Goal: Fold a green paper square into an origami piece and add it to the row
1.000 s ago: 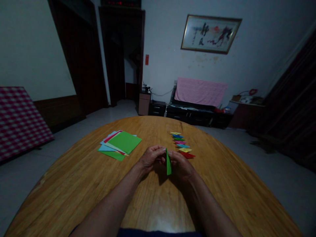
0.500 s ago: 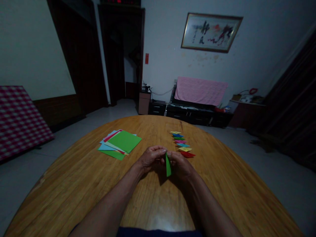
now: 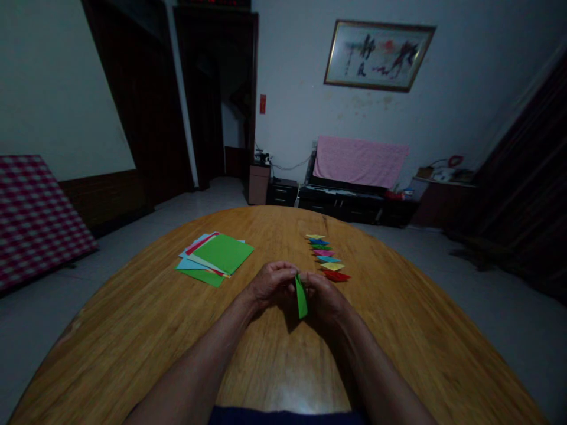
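Observation:
A narrow piece of folded green paper [image 3: 302, 298] is held upright between my two hands, above the near middle of the table. My left hand [image 3: 275, 283] pinches its upper edge from the left with thumb and fingers. From the right, my right hand [image 3: 325, 295] grips the same paper, its fingers curled and partly hidden behind it. Just beyond my right hand, a red folded paper boat [image 3: 336, 276] is nearest in a row of small folded paper shapes, with a yellow one [image 3: 332, 267] behind it.
A stack of coloured paper sheets [image 3: 225, 254], green on top, lies on the left of the round wooden table [image 3: 283, 366]. The row on the right includes a pink folded shape [image 3: 324, 253]. Beyond the table stands a black cabinet [image 3: 341, 203] with a pink cloth [image 3: 361, 162] above it.
The green paper has turned slightly between my fingers, and its lower end shows a little wider. Both hands stay nearly in the same place.

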Demonstrator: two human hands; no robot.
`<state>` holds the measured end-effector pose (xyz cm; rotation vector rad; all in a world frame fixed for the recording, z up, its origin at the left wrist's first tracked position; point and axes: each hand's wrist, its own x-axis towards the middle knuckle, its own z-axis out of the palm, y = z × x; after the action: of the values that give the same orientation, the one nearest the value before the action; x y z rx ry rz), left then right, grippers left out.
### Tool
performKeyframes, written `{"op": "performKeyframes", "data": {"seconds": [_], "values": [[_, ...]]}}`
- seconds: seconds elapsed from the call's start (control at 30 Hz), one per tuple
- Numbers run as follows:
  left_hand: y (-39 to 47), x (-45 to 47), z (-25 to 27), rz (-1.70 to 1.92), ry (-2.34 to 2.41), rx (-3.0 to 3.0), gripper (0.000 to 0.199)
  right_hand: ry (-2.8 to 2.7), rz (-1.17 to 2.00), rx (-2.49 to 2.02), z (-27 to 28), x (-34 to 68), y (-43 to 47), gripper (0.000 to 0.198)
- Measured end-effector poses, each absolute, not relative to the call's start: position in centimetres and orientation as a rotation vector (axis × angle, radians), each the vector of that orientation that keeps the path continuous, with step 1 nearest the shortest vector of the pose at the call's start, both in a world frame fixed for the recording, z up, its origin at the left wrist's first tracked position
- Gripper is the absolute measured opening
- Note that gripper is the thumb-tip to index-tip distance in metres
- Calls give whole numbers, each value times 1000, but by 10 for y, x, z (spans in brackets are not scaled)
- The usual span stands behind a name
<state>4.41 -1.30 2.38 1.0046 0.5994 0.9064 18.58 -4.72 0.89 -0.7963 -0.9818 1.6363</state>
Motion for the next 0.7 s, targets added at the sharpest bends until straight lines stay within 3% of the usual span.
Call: {"op": "performKeyframes", "data": {"seconds": [0.23,0.53,0.7], "values": [[-12,47,23,989,805,1171,15,-1038,1453,-1012,3,190,-42,19],[-14,46,27,1110,1016,1541,17,-1043,1345,-1145,1,186,-39,31],[-12,47,28,1061,971,1460,17,-1055,1344,-1149,0,188,-39,31]]}}
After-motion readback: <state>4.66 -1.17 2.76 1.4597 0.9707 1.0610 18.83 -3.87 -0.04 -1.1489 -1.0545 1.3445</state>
